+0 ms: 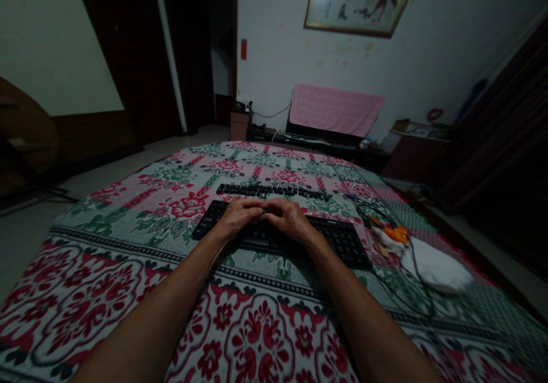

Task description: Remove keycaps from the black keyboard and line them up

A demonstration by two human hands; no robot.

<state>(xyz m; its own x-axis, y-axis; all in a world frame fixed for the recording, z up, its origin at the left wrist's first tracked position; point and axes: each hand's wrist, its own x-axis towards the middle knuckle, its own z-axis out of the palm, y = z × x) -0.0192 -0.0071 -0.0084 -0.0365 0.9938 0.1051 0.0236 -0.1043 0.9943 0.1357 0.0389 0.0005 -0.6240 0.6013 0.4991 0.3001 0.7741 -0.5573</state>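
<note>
A black keyboard (342, 243) lies on a table covered by a red and green flowered cloth (107, 269). My left hand (238, 216) and my right hand (287, 217) rest on the keyboard's middle, fingers curled and the fingertips of both meeting over the keys. Whatever the fingertips pinch is too small and dark to name. Just beyond the keyboard, a row of loose black keycaps (274, 190) is laid out on the cloth.
A white cloth or bag (434, 266) with an orange item (399, 233) and a dark cable (417, 289) lies to the right of the keyboard. Behind the table stands a low cabinet draped with a pink towel (336, 109).
</note>
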